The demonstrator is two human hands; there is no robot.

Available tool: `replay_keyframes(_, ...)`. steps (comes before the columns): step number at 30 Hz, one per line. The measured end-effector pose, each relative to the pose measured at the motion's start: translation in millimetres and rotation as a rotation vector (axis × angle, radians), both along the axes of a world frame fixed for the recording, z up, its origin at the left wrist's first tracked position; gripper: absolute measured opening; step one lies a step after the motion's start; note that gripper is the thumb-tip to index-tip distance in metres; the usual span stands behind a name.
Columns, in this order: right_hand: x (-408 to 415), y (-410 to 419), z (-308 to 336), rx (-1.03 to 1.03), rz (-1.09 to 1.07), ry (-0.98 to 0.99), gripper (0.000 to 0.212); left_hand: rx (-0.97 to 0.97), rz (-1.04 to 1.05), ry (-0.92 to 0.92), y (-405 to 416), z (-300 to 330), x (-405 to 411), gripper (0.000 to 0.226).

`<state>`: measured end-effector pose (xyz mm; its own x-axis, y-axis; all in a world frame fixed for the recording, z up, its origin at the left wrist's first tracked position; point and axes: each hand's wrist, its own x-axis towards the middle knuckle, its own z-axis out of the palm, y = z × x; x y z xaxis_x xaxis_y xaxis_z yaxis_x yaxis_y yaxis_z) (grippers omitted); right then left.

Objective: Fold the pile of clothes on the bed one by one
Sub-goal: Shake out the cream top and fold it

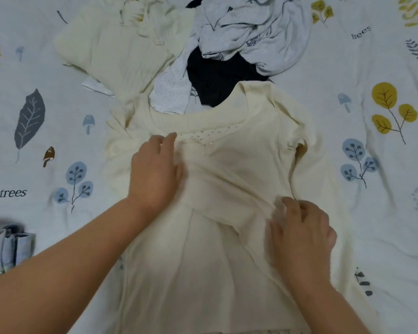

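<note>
Pressing flat, left hand [155, 169] fingers straight on cream top [239, 160]; right hand [302, 232] fingers pinching sleeve.

The light is soft and even, a little dim — no glare, only faint shadows under the arms. The whole picture is slightly blurry; the printed bedsheet [384, 213] bends outward at the edges — wide-angle distortion.

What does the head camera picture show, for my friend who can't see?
Two hands, left and right, smooth a cream top on a leaf-print bedsheet. Unfolded clothes lie behind it.
</note>
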<state>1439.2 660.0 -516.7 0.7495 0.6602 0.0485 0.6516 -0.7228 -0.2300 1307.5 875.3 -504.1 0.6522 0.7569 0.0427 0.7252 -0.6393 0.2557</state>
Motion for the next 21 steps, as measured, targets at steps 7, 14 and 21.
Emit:
replay_keyframes(7, 36, -19, 15, -0.117, -0.366, 0.176, 0.063, -0.181, -0.278, 0.434, -68, -23, 17, 0.066)
replay_keyframes(14, 66, -30, 35, -0.218, -0.393, 0.395, 0.016, -0.305, -0.216, 0.476, -82, 2, 35, 0.058)
replay_keyframes(21, 68, -35, 39, -0.477, -0.417, 0.618, 0.018, -0.423, -0.271, 0.226, -105, 20, 46, 0.036)
